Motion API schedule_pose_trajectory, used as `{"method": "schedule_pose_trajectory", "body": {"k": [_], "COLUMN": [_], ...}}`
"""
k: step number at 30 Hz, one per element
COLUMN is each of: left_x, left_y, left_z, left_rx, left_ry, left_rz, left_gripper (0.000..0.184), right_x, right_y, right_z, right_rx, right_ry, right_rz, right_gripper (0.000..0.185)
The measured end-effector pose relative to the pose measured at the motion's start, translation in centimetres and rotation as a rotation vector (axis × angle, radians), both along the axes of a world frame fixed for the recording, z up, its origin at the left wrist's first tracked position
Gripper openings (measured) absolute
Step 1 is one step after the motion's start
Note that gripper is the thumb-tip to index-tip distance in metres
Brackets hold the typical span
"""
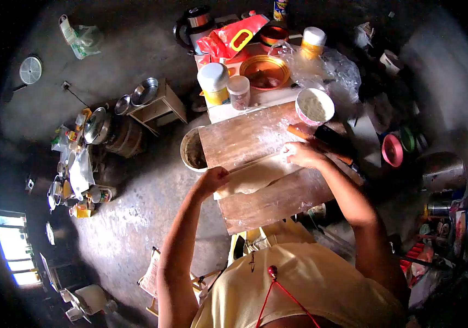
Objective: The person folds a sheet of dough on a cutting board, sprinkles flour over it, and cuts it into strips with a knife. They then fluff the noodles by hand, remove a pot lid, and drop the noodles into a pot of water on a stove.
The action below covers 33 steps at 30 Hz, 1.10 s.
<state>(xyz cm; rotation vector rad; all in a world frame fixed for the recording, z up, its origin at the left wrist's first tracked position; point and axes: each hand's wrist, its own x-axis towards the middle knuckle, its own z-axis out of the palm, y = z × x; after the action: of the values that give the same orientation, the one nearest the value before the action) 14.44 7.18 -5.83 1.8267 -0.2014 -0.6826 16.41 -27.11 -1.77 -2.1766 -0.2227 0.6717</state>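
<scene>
A pale, floured dough sheet (pixel 261 174) lies across a wooden board (pixel 250 134), its far edge forming a narrow, straight band. At the left end of that edge, my left hand (pixel 213 179) is closed with its fingers curled on the dough. Around the right end, my right hand (pixel 302 155) has its fingers pinched together on the sheet. Whether a thin stick lies inside the band I cannot tell. Beyond my right hand stands a white bowl (pixel 315 106) of what looks like flour. A dark object with an orange end (pixel 299 131) rests on the board's right side.
Behind the board, a white table (pixel 269 98) holds lidded jars (pixel 213 82), an orange basin (pixel 265 71), a red bag (pixel 231 39) and a thermos (pixel 196 27). A round tub (pixel 193 150) stands left of the board. Stacked pots (pixel 97 124) and shelves are farther left.
</scene>
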Motion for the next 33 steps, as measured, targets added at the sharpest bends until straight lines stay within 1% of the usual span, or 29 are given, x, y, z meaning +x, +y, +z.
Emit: {"method": "schedule_pose_trajectory", "body": {"k": [1, 2, 3, 5, 6, 8, 9, 11, 12, 13, 15, 16, 18, 19, 21, 23, 25, 27, 28, 29, 30, 31, 32, 33], "left_x": [0.0, -0.1, -0.2, 0.1, 0.1, 0.1, 0.2, 0.2, 0.2, 0.2, 0.0, -0.1, -0.3, -0.4, -0.2, -0.2, -0.3, -0.4, -0.2, 0.2, 1.0, 1.9, 2.6, 3.3], "left_y": [-0.2, -0.3, -0.3, -0.5, -0.6, -0.8, -1.0, -1.3, -1.3, -1.2, -0.9, -0.7, -0.6, -0.7, -0.9, -1.2, -1.6, -1.8, -1.9, -1.7, -1.2, -0.8, -0.3, -1.0], "left_z": [1.1, 1.8, 1.6, 0.7, 0.4, -0.3, 0.5, 1.9, 2.0, 2.2, 2.5, 2.5, 2.6, 2.7, 3.2, 2.3, 2.5, 3.2, 4.5, 4.7, 4.8, 5.1, 5.3, 6.9], "left_rx": [0.071, 0.144, 0.148, 0.171, 0.173, 0.146, 0.15, 0.101, 0.213, 0.216, 0.368, 0.371, 0.439, 0.442, 0.363, 0.368, 0.373, 0.382, 0.317, 0.319, 0.26, 0.2, 0.04, 0.274], "left_ry": [-0.004, -0.011, -0.011, -0.074, -0.078, -0.118, -0.12, -0.136, -0.167, -0.169, -0.187, -0.187, -0.258, -0.255, -0.184, -0.203, -0.221, -0.182, -0.194, -0.196, -0.217, -0.242, -0.295, -0.189], "left_rz": [-0.054, -0.105, -0.104, -0.106, -0.11, 0.024, 0.023, 0.074, 0.074, 0.07, 0.011, 0.008, 0.017, 0.014, -0.017, -0.006, 0.008, 0.041, 0.023, 0.022, 0.033, 0.039, 0.03, 0.1], "left_gripper": [0.022, 0.02, 0.02, 0.021, 0.021, 0.024, 0.024, 0.024, 0.024, 0.024, 0.027, 0.027, 0.028, 0.028, 0.029, 0.029, 0.028, 0.028, 0.026, 0.026, 0.024, 0.022, 0.019, 0.018], "right_x": [-0.3, -0.4, -0.5, -0.7, -0.7, -0.6, -0.4, -0.1, -0.1, -0.2, -0.6, -0.6, -0.8, -1.0, -0.9, -1.0, -0.7, -0.3, 0.1, 0.4, 0.8, 1.8, 3.2, 4.3], "right_y": [0.2, 0.2, 0.4, 0.7, 0.7, 0.8, 0.6, 0.0, -0.1, -0.1, 0.0, 0.1, 0.3, 0.4, 0.5, 0.5, 0.9, 0.9, 0.9, 0.9, 0.8, 0.9, 1.3, 1.4], "right_z": [0.1, 0.5, 0.1, -1.0, -0.7, -0.2, -0.3, -1.0, -1.2, -1.5, -1.9, -2.0, -2.1, -2.0, -1.4, -2.2, -0.6, 1.3, 1.0, 0.3, -0.6, -1.9, -3.3, -3.8], "right_rx": [-0.054, -0.048, -0.044, -0.055, -0.054, -0.027, -0.024, 0.079, 0.048, 0.051, -0.113, -0.11, -0.281, -0.279, -0.157, -0.128, -0.1, -0.077, -0.075, 0.035, 0.145, 0.146, 0.232, 0.315], "right_ry": [-0.088, -0.07, -0.07, -0.156, -0.16, -0.118, -0.119, -0.007, -0.048, -0.049, -0.167, -0.166, -0.366, -0.362, -0.27, -0.267, -0.263, -0.055, -0.06, -0.117, -0.175, -0.181, -0.238, -0.298], "right_rz": [-0.009, 0.025, 0.026, -0.059, -0.064, -0.019, -0.02, -0.09, -0.081, -0.085, -0.183, -0.186, -0.111, -0.114, -0.126, -0.141, -0.152, -0.037, -0.037, -0.079, -0.124, -0.134, -0.135, -0.142], "right_gripper": [0.028, 0.032, 0.032, 0.03, 0.03, 0.029, 0.029, 0.026, 0.025, 0.025, 0.025, 0.025, 0.027, 0.027, 0.026, 0.025, 0.025, 0.032, 0.032, 0.029, 0.026, 0.026, 0.023, 0.021]}}
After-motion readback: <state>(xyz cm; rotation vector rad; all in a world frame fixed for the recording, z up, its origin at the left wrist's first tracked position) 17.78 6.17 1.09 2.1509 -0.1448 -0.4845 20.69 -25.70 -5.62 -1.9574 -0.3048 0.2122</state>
